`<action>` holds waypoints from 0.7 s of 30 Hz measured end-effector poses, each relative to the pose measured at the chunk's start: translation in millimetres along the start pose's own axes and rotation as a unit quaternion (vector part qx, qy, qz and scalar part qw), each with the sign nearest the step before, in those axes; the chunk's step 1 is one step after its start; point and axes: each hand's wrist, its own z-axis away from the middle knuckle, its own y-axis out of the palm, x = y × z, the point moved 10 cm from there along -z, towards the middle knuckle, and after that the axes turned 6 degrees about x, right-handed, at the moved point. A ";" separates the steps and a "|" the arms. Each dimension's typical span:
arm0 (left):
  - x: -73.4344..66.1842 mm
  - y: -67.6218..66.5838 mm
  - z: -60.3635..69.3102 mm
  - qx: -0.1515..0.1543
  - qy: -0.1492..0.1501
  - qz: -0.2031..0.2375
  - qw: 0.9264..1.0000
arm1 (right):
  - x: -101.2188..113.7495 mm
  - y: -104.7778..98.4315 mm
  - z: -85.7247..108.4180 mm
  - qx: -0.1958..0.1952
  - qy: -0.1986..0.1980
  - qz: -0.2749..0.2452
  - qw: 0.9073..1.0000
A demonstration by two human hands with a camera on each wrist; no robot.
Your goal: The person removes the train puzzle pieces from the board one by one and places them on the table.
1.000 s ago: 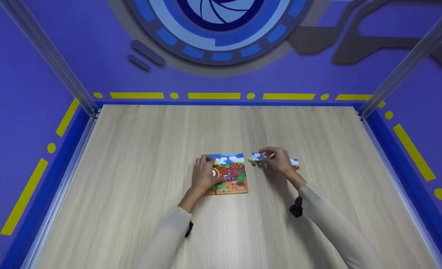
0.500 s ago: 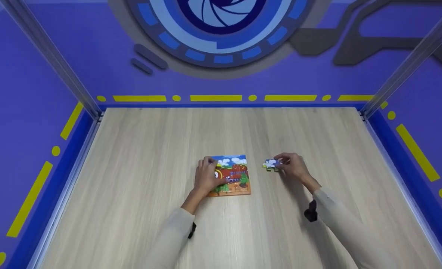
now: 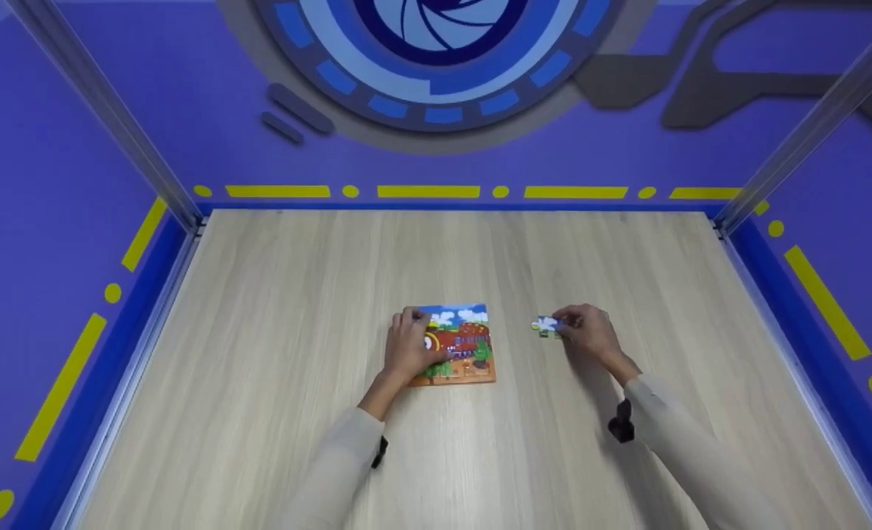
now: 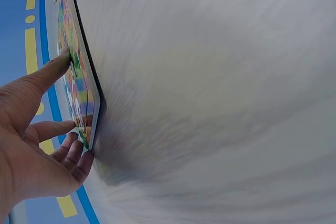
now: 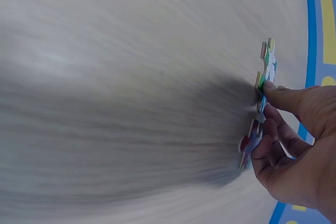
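A square, colourful jigsaw puzzle (image 3: 462,342) lies on the table, with blue sky and a red shape in its picture. My left hand (image 3: 408,344) rests over its left side. In the left wrist view, thumb and index finger touch the picture while other fingers lie by the edge. To the right, my right hand (image 3: 589,331) pinches a puzzle piece (image 3: 548,325) showing white cloud and green. The right wrist view shows a second puzzle piece (image 5: 251,142) beside the lower fingers, close to the pinched one; whether they are joined I cannot tell.
A light wood table (image 3: 318,280) carries everything. A blue panel with yellow marks (image 3: 427,192) stands along the back, and similar panels rise at both sides. Metal posts (image 3: 797,125) stand at the back corners.
My right hand has moved right, away from the puzzle, carrying the pinched piece. The second piece, earlier visible right of the hand, is now hidden in the head view. The left hand stays put.
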 end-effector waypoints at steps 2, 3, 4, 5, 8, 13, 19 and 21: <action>0.1 0.8 -0.2 0.002 0.001 0.001 1.000 | -1.1 0.3 0.3 -0.004 0.000 0.002 1.000; 0.2 0.9 -0.3 0.002 0.001 0.000 1.000 | -1.4 0.3 0.6 -0.006 -0.001 0.002 1.000; 0.3 1.0 -0.3 0.001 0.001 -0.001 1.000 | -1.0 0.2 0.9 -0.009 -0.003 0.001 1.000; 0.3 1.1 -0.1 0.001 0.001 0.002 1.000 | -0.4 0.1 1.1 -0.011 -0.006 0.002 1.000; 0.2 1.1 0.9 0.000 0.002 0.000 1.000 | -0.2 0.7 2.4 -0.015 -0.007 0.007 1.000; 0.8 0.9 2.3 0.008 -0.003 0.004 1.000 | -1.4 4.6 3.0 0.000 0.008 0.011 1.000; 0.7 0.5 0.8 0.018 0.000 0.011 1.000 | 3.0 4.6 1.7 0.002 -0.004 0.018 1.000; 1.2 1.0 1.4 0.021 0.003 0.018 1.000 | 5.4 4.1 2.6 -0.001 -0.012 0.019 1.000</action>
